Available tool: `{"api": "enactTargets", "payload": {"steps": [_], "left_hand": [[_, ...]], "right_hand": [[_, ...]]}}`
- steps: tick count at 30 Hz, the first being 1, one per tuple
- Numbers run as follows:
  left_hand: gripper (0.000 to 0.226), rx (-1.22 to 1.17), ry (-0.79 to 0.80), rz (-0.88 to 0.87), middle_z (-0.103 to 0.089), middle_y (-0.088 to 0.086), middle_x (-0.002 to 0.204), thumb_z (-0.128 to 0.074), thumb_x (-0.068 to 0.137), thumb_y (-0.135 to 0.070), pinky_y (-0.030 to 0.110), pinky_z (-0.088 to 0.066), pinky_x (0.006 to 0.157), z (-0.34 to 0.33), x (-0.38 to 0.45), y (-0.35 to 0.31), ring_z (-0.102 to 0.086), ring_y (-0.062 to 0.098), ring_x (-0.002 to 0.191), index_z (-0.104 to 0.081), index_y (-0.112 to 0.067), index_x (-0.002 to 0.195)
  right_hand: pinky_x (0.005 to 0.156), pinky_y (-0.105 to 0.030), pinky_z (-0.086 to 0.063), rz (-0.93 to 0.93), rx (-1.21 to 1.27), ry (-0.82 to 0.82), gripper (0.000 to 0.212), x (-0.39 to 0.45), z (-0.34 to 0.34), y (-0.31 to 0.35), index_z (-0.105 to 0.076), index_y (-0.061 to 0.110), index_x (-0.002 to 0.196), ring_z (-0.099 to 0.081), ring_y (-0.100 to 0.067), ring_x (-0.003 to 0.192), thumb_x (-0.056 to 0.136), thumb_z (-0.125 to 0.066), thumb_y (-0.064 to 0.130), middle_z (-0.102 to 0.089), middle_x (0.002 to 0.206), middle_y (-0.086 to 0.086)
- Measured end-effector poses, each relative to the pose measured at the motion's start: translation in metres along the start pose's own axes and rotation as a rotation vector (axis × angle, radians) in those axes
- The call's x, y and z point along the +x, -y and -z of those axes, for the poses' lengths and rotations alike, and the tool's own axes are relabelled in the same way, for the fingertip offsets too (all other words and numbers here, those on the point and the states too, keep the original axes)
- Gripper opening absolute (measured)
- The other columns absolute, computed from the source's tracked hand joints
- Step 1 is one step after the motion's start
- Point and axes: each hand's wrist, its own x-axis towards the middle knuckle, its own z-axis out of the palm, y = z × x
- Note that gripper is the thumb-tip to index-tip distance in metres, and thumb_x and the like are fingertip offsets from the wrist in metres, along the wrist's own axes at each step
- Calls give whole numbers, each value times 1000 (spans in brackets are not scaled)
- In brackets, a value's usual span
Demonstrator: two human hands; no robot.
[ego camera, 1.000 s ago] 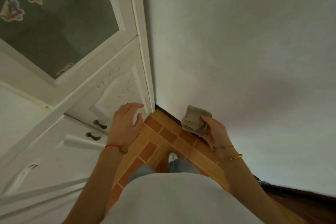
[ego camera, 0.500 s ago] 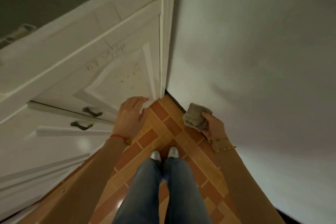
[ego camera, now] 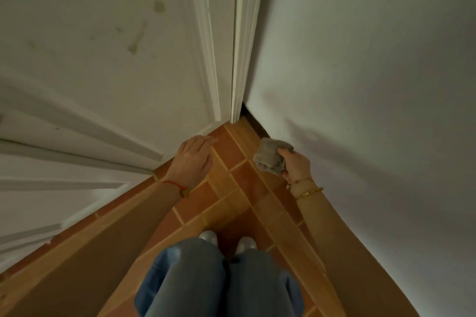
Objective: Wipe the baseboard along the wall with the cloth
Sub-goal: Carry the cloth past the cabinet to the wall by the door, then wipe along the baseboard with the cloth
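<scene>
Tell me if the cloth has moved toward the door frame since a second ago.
Cannot tell. The camera itself tilted down. The cloth, held in the right hand, sits about as far along the baseboard from the door frame as before.

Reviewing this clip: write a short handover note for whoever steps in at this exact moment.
Right hand grips the bunched cloth, held near the dark baseboard by the corner; whether it touches cannot be told.
Left hand is open, holding nothing, near the foot of the white door.
Done: no wiped stretch is visible.
Left: press the cloth to the baseboard and wipe along the wall.
</scene>
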Motion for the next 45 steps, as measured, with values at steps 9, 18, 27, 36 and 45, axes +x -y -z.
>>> {"api": "enactTargets", "payload": {"steps": [9,18,27,36,45], "left_hand": [[45,146,18,-71,-56,11,137,-46,98,-22,47,-45,104,-213,30,87,-53,29,124,-48,-11,141],[52,176,17,-52,-51,15,144,-31,100,-33,58,-35,114,-327,47,129,-43,33,136,-51,-10,142],[53,128,-86,-79,-44,11,154,-34,102,-34,57,-23,120,-362,47,141,-35,29,146,-46,-12,148],[51,62,-161,-118,-41,9,155,-38,101,-31,56,-18,122,-363,45,144,-32,27,147,-43,-13,149],[52,62,-175,-106,-40,7,157,-38,101,-32,55,-18,122,-365,46,147,-30,25,149,-42,-16,150]], "right_hand": [[95,-49,-50,159,-177,35,38,178,-43,-127,-59,-2,123,-60,-31,109,88,-65,13,-62,121,-18],[87,-39,-54,450,-390,17,26,250,-64,-152,-65,-1,110,-63,-26,101,88,-63,13,-66,107,-15],[84,-29,-52,1624,-1198,93,29,268,-80,-110,-65,4,106,-61,-21,95,82,-51,-3,-66,103,-9],[96,-40,-47,1839,-1915,-65,22,304,-40,-131,-69,-1,97,-61,-35,107,79,-58,4,-66,107,-23],[114,-44,-29,1758,-2074,-183,42,315,-45,-129,-54,-4,129,-43,-38,131,89,-46,8,-44,140,-28]]}}
